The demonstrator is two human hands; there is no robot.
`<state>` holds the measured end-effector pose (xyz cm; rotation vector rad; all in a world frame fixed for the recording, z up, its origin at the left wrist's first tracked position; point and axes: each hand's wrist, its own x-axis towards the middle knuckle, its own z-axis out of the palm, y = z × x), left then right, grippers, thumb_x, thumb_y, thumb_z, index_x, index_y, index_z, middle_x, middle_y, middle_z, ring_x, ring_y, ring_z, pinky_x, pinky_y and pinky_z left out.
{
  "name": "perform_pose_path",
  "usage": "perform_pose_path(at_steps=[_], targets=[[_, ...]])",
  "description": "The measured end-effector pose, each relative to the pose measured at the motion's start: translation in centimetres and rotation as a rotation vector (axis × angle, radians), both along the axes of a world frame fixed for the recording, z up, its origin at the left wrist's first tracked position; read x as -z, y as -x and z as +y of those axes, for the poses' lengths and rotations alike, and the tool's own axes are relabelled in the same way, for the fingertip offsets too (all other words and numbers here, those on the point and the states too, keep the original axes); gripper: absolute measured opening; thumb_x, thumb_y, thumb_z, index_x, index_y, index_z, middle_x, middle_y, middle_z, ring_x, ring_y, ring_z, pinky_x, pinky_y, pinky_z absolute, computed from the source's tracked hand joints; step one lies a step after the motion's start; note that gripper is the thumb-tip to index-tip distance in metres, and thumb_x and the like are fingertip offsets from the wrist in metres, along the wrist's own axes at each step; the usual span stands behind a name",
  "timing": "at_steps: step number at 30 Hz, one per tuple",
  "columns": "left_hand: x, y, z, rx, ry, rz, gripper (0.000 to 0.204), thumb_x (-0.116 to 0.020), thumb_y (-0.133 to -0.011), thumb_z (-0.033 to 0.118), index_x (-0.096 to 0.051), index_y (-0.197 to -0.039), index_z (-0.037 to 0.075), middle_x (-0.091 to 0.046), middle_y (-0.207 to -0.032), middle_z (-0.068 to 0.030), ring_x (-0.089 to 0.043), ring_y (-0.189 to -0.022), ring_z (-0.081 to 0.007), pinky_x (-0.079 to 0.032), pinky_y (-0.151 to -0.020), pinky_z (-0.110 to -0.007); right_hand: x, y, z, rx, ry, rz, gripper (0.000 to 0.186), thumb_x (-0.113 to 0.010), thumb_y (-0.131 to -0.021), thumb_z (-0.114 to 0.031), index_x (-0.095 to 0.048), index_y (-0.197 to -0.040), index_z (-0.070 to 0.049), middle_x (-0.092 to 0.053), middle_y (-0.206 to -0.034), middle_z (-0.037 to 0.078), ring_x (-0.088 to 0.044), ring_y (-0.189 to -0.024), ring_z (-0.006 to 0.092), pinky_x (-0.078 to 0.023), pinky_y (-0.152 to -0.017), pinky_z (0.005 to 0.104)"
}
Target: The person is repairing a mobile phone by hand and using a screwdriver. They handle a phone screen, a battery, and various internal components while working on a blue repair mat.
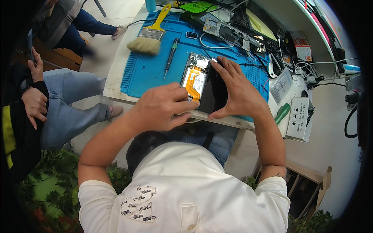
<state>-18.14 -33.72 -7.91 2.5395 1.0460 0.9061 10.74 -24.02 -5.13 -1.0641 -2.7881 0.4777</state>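
An opened smartphone (194,79) lies on the blue work mat (147,73), with its inner frame, silvery battery and orange flex cable showing. Right beside it is a black phone screen (215,91), tilted on its long side. My right hand (243,91) spans this screen, fingers on its far end and thumb at its near end. At the phone's near end my left hand (165,105) is curled, with thumb and forefinger drawn together; whatever sits between them is hidden. A green-and-black screwdriver (171,56) lies left of the phone.
A yellow-handled brush (153,35) rests at the mat's far left. Cables and circuit boards (221,31) crowd the back. To the right are a green-handled tool (283,112) and a white box (299,119). A seated person (58,97) holds a phone at left.
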Motion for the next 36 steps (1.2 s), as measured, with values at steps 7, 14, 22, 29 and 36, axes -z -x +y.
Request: perform_pose_path(at_steps=[7,14,22,29,36], targets=[[0.0,0.2,0.7,0.042,-0.036,0.029,0.041,-0.092,-0.081,0.017,-0.086,-0.122,0.018,-0.068,-0.095,-0.0003,-0.065,-0.084,-0.0225,-0.056,-0.068,-0.037,0.0,0.1,0.4,-0.026,0.016,0.023,0.153,-0.109,-0.049,-0.059,-0.039,-0.173,-0.003,-0.040,-0.175,0.030,-0.037,-0.164,0.0498,-0.038,-0.135,0.0576],[0.4,0.3,1.1,0.077,-0.056,0.036,0.043,-0.093,-0.080,0.019,-0.086,-0.122,0.018,-0.068,-0.097,-0.0012,-0.066,-0.085,-0.0228,-0.057,-0.069,-0.037,0.3,0.1,0.9,-0.043,0.025,0.048,0.154,-0.109,-0.047,-0.059,-0.040,-0.172,-0.002,-0.040,-0.176,0.029,-0.037,-0.163,0.0500,-0.039,-0.135,0.0579],[0.4,0.4,1.4,0.114,-0.057,0.032,0.041,-0.094,-0.079,0.019,-0.086,-0.119,0.017,-0.067,-0.098,-0.0016,-0.066,-0.085,-0.0232,-0.057,-0.068,-0.038,0.5,0.0,0.9,-0.023,0.032,0.053,0.155,-0.109,-0.047,-0.060,-0.040,-0.173,-0.002,-0.039,-0.176,0.030,-0.037,-0.163,0.0504,-0.038,-0.135,0.0580],[0.4,0.6,2.1,0.150,-0.066,0.031,0.043,-0.095,-0.077,0.021,-0.085,-0.118,0.015,-0.067,-0.098,-0.0024,-0.066,-0.085,-0.0232,-0.057,-0.067,-0.038,0.3,0.0,0.8,-0.027,0.032,0.054,0.154,-0.109,-0.048,-0.060,-0.040,-0.173,-0.002,-0.039,-0.176,0.028,-0.037,-0.164,0.0496,-0.039,-0.135,0.0578],[0.6,1.0,3.2,0.226,-0.127,0.074,0.047,-0.096,-0.079,0.030,-0.082,-0.122,0.015,-0.067,-0.101,-0.0024,-0.066,-0.085,-0.0241,-0.057,-0.067,-0.038,0.4,0.1,0.9,-0.024,0.027,0.051,0.154,-0.109,-0.047,-0.061,-0.040,-0.172,-0.002,-0.040,-0.176,0.028,-0.037,-0.164,0.0494,-0.039,-0.135,0.0578]])
